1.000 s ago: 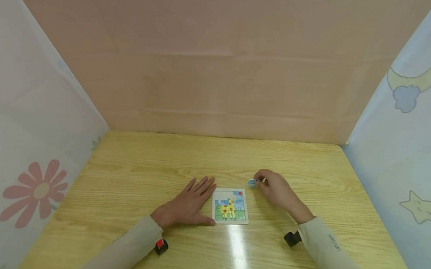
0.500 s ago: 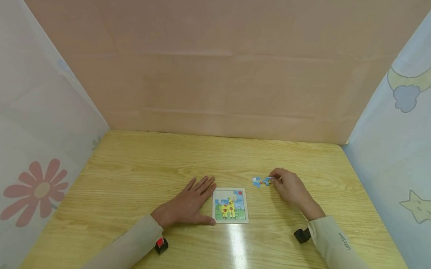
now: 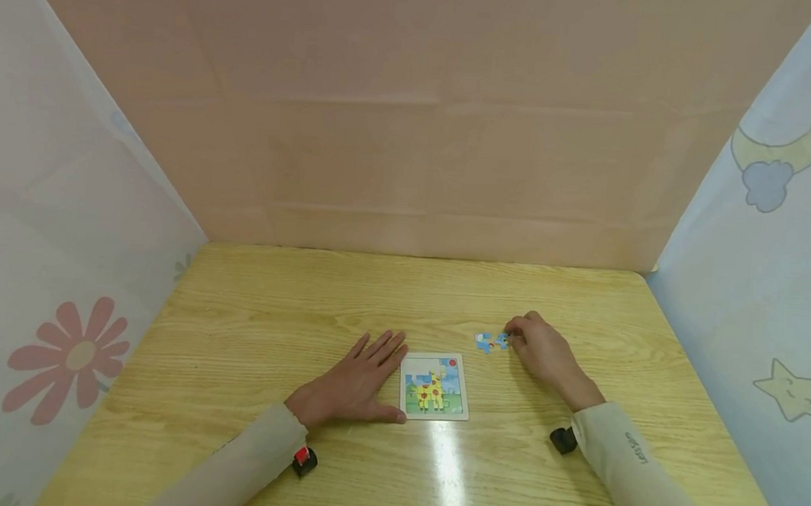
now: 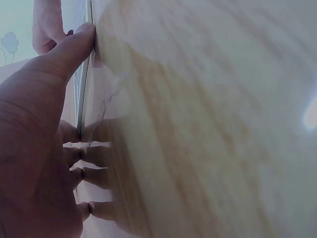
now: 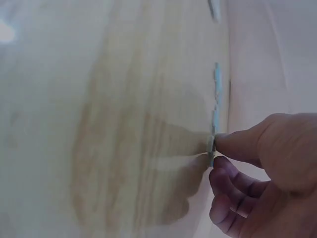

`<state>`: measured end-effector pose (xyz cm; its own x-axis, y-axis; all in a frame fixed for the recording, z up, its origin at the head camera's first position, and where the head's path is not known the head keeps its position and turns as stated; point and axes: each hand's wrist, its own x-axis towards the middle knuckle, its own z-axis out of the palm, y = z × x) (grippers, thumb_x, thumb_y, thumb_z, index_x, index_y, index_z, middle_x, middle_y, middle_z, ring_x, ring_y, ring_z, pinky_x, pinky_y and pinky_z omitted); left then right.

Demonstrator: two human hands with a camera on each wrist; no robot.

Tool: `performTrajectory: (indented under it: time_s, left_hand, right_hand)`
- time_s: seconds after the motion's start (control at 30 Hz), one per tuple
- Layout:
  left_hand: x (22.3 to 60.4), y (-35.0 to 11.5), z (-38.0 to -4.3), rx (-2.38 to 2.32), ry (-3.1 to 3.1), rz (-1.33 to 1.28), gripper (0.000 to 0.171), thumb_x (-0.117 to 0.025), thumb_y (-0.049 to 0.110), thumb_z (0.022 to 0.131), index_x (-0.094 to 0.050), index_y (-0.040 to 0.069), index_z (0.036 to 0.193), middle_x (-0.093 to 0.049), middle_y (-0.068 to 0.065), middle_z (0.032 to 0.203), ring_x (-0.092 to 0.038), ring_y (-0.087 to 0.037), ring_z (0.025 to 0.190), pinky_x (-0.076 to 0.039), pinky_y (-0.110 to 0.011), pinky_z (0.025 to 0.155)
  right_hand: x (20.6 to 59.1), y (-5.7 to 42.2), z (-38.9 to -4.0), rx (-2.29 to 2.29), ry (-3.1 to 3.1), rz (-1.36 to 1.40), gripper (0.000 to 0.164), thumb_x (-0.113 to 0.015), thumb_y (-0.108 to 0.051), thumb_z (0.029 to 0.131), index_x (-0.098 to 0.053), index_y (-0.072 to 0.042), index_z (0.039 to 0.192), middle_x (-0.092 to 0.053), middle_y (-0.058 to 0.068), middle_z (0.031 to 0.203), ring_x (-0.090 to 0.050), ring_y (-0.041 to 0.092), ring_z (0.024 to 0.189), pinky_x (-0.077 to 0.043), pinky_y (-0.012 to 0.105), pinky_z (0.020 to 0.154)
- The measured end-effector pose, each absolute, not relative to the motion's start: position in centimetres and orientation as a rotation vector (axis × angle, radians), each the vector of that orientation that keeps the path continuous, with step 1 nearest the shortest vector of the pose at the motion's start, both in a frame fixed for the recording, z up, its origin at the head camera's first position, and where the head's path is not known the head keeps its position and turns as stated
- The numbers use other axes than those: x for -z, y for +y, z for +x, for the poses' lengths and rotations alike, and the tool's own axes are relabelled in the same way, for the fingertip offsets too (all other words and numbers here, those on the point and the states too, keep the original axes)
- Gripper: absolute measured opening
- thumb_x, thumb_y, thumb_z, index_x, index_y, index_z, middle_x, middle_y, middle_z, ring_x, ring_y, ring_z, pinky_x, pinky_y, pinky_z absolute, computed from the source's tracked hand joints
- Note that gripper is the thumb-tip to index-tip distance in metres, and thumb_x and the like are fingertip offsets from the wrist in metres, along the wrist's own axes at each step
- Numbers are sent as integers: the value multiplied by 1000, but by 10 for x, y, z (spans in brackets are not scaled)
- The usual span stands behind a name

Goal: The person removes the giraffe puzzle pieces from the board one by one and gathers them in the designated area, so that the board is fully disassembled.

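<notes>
A small square puzzle board with a light frame lies at the middle front of the table. Its picture is a yellow giraffe with red spots, and a pale bare patch shows at the upper left. My left hand rests flat beside the board, fingers spread, thumb at its lower left corner. Beyond the board to the right, my right hand pinches a blue puzzle piece between thumb and fingertips, low over the table. Another blue puzzle piece with a white patch lies just left of those fingertips.
The wooden table meets a plain brownish backdrop at its far edge. Printed cloth walls stand on both sides, the left one with a red flower. Glare falls on the tabletop in front of the board.
My right hand has moved right from the blue pieces near the board, then slightly back left. The pieces now show side by side. My left hand and the board have stayed put.
</notes>
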<state>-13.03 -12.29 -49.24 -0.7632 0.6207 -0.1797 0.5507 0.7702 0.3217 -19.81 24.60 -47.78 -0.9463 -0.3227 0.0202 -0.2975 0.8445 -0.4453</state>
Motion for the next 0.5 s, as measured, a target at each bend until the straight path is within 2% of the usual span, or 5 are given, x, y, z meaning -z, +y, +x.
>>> performTrajectory:
  time_s: [0.3, 0.5]
  left_hand:
    - [493, -123, -131, -336, 2690, 904, 115, -56, 84, 91, -18, 12, 172, -4, -5, 183, -5, -27, 171, -9, -58, 138]
    - [493, -123, -130, -345, 2695, 907, 114, -56, 84, 91, -19, 12, 172, -6, -5, 183, -6, -28, 171, -10, -58, 138]
  right_hand:
    - [478, 240, -193, 715, 2983, -448, 21, -65, -11, 105, -70, 1, 121, -65, 19, 116, -71, 30, 97, -62, 46, 79]
    - [474, 225, -186, 768, 2953, -487, 22, -67, -13, 105, -71, 0, 123, -65, 15, 114, -67, 22, 90, -55, 30, 69]
